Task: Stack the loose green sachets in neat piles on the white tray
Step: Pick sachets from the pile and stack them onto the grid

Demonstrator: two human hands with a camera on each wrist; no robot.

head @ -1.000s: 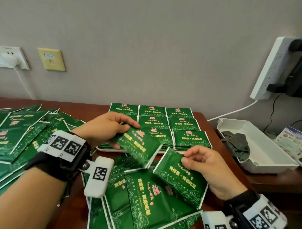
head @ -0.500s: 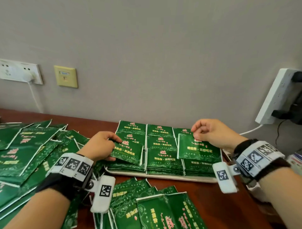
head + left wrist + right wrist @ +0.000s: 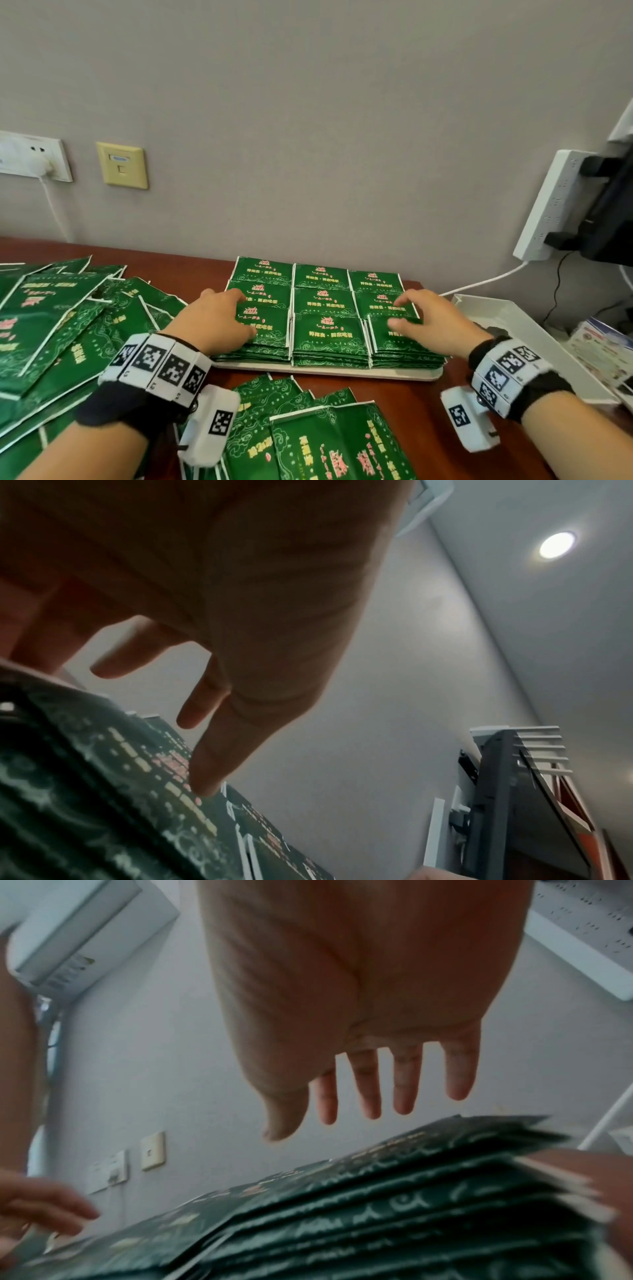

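Note:
A white tray [image 3: 325, 372] carries green sachets in neat piles [image 3: 329, 337], three across and three deep. My left hand [image 3: 245, 313] lies on the front-left pile with its fingers stretched out; in the left wrist view the left hand [image 3: 202, 750] has its thumb tip touching the top sachet [image 3: 103, 791]. My right hand [image 3: 397, 311] is spread over the front-right pile. In the right wrist view the right hand [image 3: 325, 1123] has straight fingers just above that pile [image 3: 411, 1204] and holds nothing. Loose sachets lie heaped at the left [image 3: 51, 325] and in front [image 3: 325, 442].
The brown table [image 3: 414, 411] ends just right of the tray. A second white tub [image 3: 534, 342] stands at the right, with leaflets [image 3: 603, 346] beyond it. A power strip [image 3: 548, 205] with black plugs hangs on the wall, and wall sockets [image 3: 34, 157] sit at the left.
Both hands carried one sachet each from the loose heap to the tray and let go. The sachets now lie on the front-left and front-right piles, with the hands spread over them.

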